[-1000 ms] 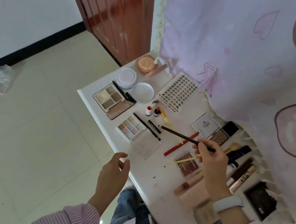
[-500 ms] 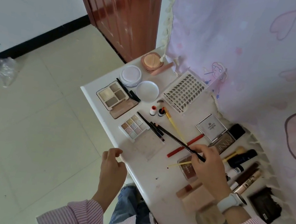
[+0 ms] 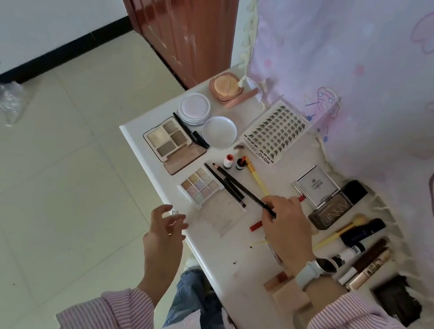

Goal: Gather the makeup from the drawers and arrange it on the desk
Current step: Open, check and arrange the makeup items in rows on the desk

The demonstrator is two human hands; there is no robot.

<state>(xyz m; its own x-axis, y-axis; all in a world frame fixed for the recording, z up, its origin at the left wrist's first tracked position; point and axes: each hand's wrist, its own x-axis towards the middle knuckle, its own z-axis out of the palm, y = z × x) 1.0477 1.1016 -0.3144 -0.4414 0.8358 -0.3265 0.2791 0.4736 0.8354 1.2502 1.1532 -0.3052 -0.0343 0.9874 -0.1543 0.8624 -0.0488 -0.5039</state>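
Note:
A white desk (image 3: 219, 250) carries laid-out makeup: a four-pan palette (image 3: 167, 139), a pastel palette (image 3: 200, 187), a lash tray (image 3: 275, 131), a round jar (image 3: 194, 108), a silver compact (image 3: 316, 184) and mascara tubes (image 3: 365, 261). My right hand (image 3: 289, 227) pinches the rear end of a long dark pencil (image 3: 240, 188); its tip lies low beside two black pencils (image 3: 224, 184). A red pencil (image 3: 256, 225) is partly hidden under that hand. My left hand (image 3: 163, 238) hovers off the desk's front edge, fingers curled round what looks like a small clear cap (image 3: 174, 211).
A pink patterned cloth (image 3: 366, 74) hangs along the desk's far side. A reddish-brown door (image 3: 177, 10) stands behind the desk's left end. Tiled floor lies to the left, with a crumpled plastic bag (image 3: 4, 99) by the wall. My knees are under the desk's edge.
My right hand has brought the dark pencil down and leftward, from raised above the desk to lying next to the black pencils. My left hand has stayed near the desk edge.

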